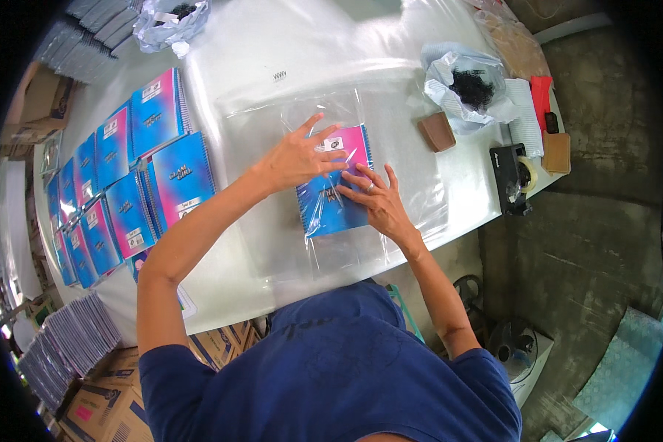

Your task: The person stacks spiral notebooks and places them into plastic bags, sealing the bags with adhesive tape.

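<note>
- Pink-and-blue notebook [339, 215] on table [232, 55], near front edge, under clear film [412, 166].
- Left hand [293, 158], right hand [383, 206]: fingers spread over it, gripping nothing visible.
- Seems partway: notebook covered, film edges loose; other notebooks [155, 118] in rows at left.

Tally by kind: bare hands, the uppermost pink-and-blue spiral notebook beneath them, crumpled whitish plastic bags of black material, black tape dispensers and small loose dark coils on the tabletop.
Bare left hand, bare right hand: 2
Pink-and-blue spiral notebook, uppermost: 1
Crumpled whitish plastic bags: 2
Black tape dispenser: 1
Small loose dark coil: 1
Total: 7
</note>
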`<state>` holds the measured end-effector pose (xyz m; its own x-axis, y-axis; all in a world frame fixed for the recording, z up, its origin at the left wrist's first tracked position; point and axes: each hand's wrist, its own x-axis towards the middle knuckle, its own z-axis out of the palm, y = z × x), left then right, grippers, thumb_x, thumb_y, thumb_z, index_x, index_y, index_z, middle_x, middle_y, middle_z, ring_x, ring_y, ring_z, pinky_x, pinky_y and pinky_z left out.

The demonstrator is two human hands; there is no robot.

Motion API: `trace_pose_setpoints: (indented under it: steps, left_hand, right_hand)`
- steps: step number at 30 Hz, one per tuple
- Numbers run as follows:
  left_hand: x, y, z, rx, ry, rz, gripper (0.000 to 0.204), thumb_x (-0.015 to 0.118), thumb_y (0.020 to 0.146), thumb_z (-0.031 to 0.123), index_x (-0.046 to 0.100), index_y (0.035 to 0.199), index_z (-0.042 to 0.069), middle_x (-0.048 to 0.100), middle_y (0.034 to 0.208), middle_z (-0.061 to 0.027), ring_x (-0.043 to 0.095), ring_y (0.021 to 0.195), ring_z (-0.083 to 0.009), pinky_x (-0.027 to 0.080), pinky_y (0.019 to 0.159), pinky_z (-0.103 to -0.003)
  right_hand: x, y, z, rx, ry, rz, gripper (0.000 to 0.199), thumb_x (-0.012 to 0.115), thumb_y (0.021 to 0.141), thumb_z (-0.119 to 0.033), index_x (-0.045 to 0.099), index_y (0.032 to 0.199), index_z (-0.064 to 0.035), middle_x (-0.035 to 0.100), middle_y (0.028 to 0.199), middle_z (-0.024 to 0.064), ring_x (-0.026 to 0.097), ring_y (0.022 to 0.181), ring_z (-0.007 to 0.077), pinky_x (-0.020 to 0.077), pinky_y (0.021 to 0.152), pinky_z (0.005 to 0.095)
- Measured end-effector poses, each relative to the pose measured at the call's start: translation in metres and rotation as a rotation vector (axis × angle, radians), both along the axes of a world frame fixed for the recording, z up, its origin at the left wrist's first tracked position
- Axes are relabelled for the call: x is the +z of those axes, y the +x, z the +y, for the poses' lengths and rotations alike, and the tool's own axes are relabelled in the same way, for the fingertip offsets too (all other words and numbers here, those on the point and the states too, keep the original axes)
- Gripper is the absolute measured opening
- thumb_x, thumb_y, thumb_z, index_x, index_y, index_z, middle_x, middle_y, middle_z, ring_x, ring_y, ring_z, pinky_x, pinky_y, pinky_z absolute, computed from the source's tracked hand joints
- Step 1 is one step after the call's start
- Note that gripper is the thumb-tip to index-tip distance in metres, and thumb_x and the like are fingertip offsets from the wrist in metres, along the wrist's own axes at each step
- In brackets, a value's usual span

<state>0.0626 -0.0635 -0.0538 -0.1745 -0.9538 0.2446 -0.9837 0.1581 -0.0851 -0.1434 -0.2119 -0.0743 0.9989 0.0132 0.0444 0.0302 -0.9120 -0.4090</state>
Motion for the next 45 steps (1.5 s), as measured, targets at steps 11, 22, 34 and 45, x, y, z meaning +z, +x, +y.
trace_pose_setpoints:
  steps: [11, 22, 34, 45]
  left_hand:
    - [-0.043, -0.026, -0.064, 0.005, -0.115, 0.243, 0.031, 0.056, 0.082, 0.027, 0.067, 0.112, 0.027, 0.058, 0.129, 0.0099, 0.039, 0.134, -0.0256, 0.025, 0.113, -0.055]
    - [-0.040, -0.060, 0.056, 1.129, -0.493, 0.920, 0.085, 0.064, 0.088, 0.031, 0.013, 0.150, 0.003, 0.019, 0.153, -0.0250, 0.022, 0.142, -0.0352, 0.019, 0.115, -0.042]
    - [-0.053, -0.115, 0.074, 1.238, -0.694, 1.730, 0.071, 0.048, 0.095, 0.003, 0.006, 0.152, 0.014, 0.035, 0.147, -0.0229, 0.053, 0.122, -0.0312, 0.047, 0.095, -0.034]
    - [-0.007, -0.141, 0.036, 0.974, -0.624, 1.465, 0.061, 0.041, 0.096, -0.003, 0.018, 0.151, 0.011, 0.044, 0.142, -0.0181, 0.052, 0.123, -0.0229, 0.044, 0.099, -0.030]
  right_hand:
    - [0.004, 0.009, 0.017, 0.038, 0.000, 0.081, 0.062, 0.053, 0.075, 0.003, 0.063, 0.121, -0.0358, 0.052, 0.131, 0.0000, 0.037, 0.133, 0.0240, 0.0128, 0.113, 0.0566]
    - [0.010, 0.012, 0.017, 0.023, -0.063, 0.059, 0.071, 0.052, 0.073, 0.009, 0.058, 0.128, -0.0361, 0.046, 0.139, -0.0025, 0.034, 0.137, 0.0203, 0.0134, 0.112, 0.0597]
    - [0.007, 0.005, 0.023, 0.031, -0.105, 0.023, 0.068, 0.054, 0.074, 0.008, 0.058, 0.128, -0.0332, 0.046, 0.140, -0.0008, 0.033, 0.137, 0.0224, 0.0110, 0.114, 0.0579]
    - [0.005, -0.001, 0.013, 0.004, -0.118, -0.042, 0.066, 0.052, 0.076, 0.008, 0.057, 0.129, -0.0305, 0.048, 0.138, 0.0010, 0.036, 0.135, 0.0246, 0.0161, 0.113, 0.0527]
